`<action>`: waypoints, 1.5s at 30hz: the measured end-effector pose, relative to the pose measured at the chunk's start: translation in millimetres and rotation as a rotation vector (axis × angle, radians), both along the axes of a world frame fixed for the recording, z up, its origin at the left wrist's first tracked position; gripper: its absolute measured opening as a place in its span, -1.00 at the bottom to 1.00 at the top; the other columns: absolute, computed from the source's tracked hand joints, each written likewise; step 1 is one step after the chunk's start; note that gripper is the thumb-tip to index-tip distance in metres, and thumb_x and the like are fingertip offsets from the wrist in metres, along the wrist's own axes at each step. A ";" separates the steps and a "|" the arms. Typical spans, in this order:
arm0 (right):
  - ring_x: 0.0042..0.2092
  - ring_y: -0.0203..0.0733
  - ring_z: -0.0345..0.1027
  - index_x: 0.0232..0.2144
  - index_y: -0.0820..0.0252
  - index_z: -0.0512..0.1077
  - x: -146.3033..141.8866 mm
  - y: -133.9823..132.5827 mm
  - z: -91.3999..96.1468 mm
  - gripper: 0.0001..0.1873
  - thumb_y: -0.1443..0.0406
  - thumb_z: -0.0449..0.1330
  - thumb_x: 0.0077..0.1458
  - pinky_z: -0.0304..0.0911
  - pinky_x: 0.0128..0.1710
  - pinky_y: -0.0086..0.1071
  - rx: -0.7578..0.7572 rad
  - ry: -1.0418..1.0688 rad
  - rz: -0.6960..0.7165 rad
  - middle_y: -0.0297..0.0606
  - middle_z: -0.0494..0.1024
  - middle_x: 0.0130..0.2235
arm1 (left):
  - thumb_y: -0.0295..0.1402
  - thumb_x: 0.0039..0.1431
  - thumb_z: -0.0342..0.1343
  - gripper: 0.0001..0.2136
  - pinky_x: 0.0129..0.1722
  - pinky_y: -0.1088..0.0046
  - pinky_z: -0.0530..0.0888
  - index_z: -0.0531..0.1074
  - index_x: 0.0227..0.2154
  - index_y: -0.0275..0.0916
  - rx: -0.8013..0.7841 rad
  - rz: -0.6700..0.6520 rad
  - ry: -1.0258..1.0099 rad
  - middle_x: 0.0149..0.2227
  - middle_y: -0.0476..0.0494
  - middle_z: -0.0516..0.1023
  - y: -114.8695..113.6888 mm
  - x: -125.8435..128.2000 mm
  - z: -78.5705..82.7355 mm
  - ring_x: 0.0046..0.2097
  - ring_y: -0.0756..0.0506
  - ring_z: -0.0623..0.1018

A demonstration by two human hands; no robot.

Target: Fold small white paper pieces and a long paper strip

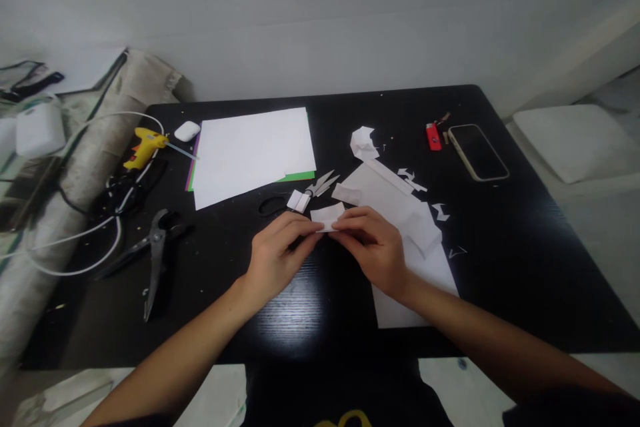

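Between my two hands is a small piece of white paper [327, 213], folded along its lower edge. My left hand [280, 247] pinches its left end between thumb and fingers. At the right end, my right hand [375, 247] grips the same piece in a like pinch. Just beyond my hands lie scissors [324, 183], blades pointing away to the right, with a small folded white paper piece [299, 201] on them. Under and beside my right hand are a cut white sheet [400, 300] and several paper scraps [420, 223].
A stack of white sheets [245, 153] with coloured ones beneath lies at back left. Left of it are a yellow glue gun [145, 147], a white earbud case [187, 131], a cable [120, 233] and pliers [157, 247]. A red lighter [433, 137] and phone [479, 152] lie back right.
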State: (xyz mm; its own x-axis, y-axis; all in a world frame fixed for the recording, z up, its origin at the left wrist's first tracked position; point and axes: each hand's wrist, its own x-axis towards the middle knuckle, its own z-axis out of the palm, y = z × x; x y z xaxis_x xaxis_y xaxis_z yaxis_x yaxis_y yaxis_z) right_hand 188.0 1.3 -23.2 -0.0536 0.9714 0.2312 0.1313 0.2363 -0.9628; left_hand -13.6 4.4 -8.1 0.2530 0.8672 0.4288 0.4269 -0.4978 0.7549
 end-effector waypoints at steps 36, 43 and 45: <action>-0.16 -0.12 0.66 -0.12 0.06 0.42 -2.5 6.0 3.8 -0.46 0.31 0.56 -0.13 0.57 0.04 -0.11 -0.458 0.413 0.149 -0.30 0.71 -0.22 | -0.17 0.15 0.40 -0.73 -0.35 0.48 0.56 0.52 -0.35 -0.27 -0.752 0.011 -0.513 -0.48 -0.04 0.61 8.1 4.4 6.6 -0.44 -0.01 0.58; -0.14 -0.13 0.63 -0.20 0.12 0.57 -1.4 9.7 1.7 -0.60 0.29 0.56 -0.12 0.55 0.04 -0.15 -0.448 0.412 0.187 -0.28 0.70 -0.22 | -0.23 0.17 0.39 -0.78 -0.34 0.52 0.56 0.53 -0.34 -0.28 -0.717 0.007 -0.503 -0.42 -0.03 0.61 8.7 4.9 5.8 -0.43 0.02 0.58; -0.15 -0.14 0.62 -0.21 0.13 0.59 -2.2 10.1 -0.5 -0.61 0.29 0.56 -0.13 0.54 0.03 -0.18 -0.447 0.431 0.207 -0.28 0.70 -0.22 | -0.26 0.17 0.38 -0.80 -0.34 0.52 0.57 0.54 -0.31 -0.27 -0.692 0.014 -0.482 -0.41 -0.01 0.60 8.1 5.5 4.4 -0.43 0.02 0.57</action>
State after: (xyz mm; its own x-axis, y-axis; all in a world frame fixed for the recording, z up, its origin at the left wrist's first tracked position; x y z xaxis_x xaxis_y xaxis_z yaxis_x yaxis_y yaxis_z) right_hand 185.8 11.5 -23.7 -0.2428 0.9584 -0.1502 -0.2935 -0.2201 -0.9303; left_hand -8.0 12.5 -3.7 0.1658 0.9759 -0.1419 -0.0180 0.1469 0.9890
